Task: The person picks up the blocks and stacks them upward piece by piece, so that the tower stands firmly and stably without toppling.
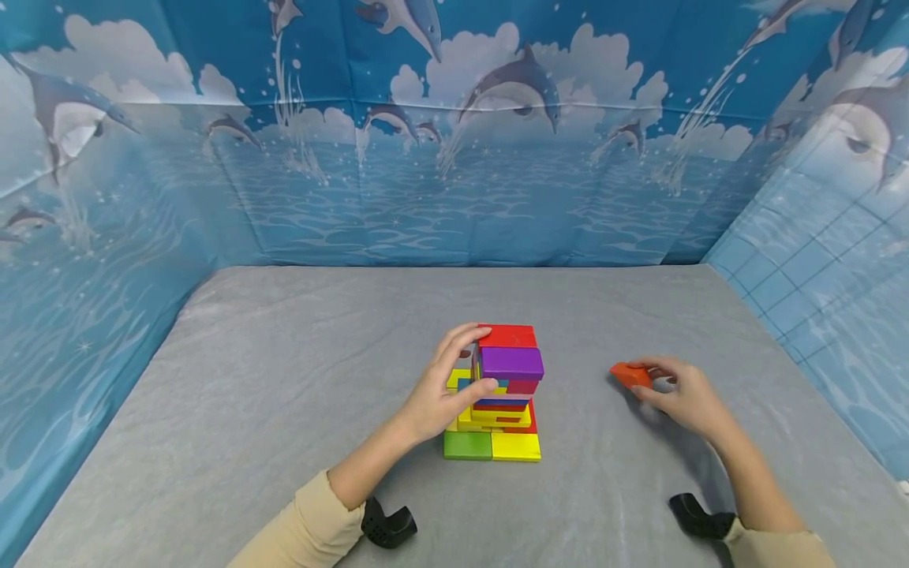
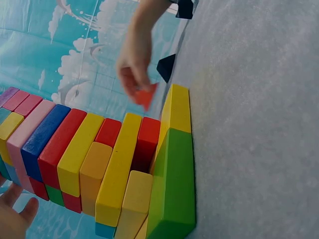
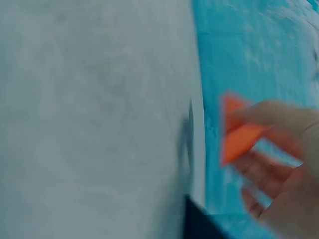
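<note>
A tall tower of coloured wooden blocks [image 1: 500,394] rises from the grey cloth, seen from its side in the left wrist view. Purple and red blocks top it; green and yellow ones form its base. My left hand [image 1: 450,386] reaches round the tower's upper left side, fingers extended toward the red top block [image 1: 507,336] and thumb spread in front. Off to the right, my right hand [image 1: 678,394] pinches an orange triangular block [image 1: 629,374] between thumb and fingers. The same orange block [image 3: 241,142] is blurred in the right wrist view, held above the cloth.
Grey cloth [image 1: 284,355] covers the table. A blue curtain printed with dolphins [image 1: 469,197] hangs behind and along both sides. Black camera mounts sit at the left wrist [image 1: 387,525] and the right wrist [image 1: 699,518].
</note>
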A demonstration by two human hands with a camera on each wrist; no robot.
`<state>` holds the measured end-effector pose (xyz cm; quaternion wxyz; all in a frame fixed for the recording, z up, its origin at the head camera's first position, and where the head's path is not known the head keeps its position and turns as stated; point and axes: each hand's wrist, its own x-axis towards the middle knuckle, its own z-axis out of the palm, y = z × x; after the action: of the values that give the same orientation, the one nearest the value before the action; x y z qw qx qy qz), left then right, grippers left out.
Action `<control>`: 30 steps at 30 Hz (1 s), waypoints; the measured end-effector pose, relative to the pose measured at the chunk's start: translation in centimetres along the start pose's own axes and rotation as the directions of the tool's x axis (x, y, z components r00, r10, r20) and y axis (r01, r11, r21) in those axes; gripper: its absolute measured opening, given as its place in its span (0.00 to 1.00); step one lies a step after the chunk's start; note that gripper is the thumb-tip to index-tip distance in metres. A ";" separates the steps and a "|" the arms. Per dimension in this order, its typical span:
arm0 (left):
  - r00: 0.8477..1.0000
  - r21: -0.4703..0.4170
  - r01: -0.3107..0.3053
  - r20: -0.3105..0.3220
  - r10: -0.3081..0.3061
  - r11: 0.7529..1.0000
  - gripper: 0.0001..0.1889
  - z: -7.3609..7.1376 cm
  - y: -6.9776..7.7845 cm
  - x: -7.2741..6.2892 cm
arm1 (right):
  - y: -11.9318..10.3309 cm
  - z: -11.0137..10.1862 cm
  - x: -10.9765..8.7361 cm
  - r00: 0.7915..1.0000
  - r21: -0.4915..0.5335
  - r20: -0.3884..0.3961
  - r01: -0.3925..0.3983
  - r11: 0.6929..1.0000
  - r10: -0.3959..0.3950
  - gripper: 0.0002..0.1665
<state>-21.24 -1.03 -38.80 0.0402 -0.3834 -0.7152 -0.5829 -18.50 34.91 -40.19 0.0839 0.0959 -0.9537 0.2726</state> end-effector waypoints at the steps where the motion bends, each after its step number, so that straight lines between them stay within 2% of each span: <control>1: 1.000 -0.001 0.000 0.000 0.000 1.000 0.31 0.0 0.0 0.0 | -0.6 -0.2 0.3 0.999 0.015 -0.026 0.031 0.999 -0.031 0.20; 4: 1.000 -0.002 0.001 0.001 -0.001 1.000 0.31 0.0 0.0 0.0 | -3.3 -0.9 1.5 0.985 0.054 -0.111 0.141 0.989 -0.134 0.21; 8: 1.000 -0.003 0.000 0.000 0.000 1.000 0.31 0.0 0.0 0.0 | -7.8 -2.2 3.2 0.958 0.113 -0.166 0.255 0.960 -0.235 0.25; 12: 1.000 -0.002 -0.004 0.005 0.004 1.000 0.31 0.1 0.0 0.0 | -11.7 -2.9 4.3 0.942 0.189 -0.148 0.325 0.927 -0.300 0.26; 15: 1.000 -0.005 -0.007 0.004 0.007 1.000 0.31 0.1 0.0 0.0 | -13.7 -2.8 5.1 0.927 0.251 -0.109 0.375 0.892 -0.359 0.26; 20: 1.000 -0.011 0.015 0.000 -0.015 1.000 0.32 0.2 0.0 -0.1 | -15.3 -1.9 6.2 0.897 0.307 -0.035 0.429 0.850 -0.440 0.25; 25: 0.999 -0.012 0.040 0.000 -0.040 0.999 0.34 0.2 0.1 0.0 | -15.8 -1.1 6.9 0.880 0.330 0.003 0.447 0.832 -0.474 0.24; 30: 0.999 -0.005 0.048 0.003 -0.048 0.999 0.34 0.2 0.1 0.0 | -16.0 -0.6 7.0 0.869 0.353 0.006 0.460 0.815 -0.494 0.24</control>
<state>-21.09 -0.89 -38.77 0.0244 -0.3672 -0.7229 -0.5848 -21.59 20.95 -30.13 0.0851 0.3583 -0.8402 0.3982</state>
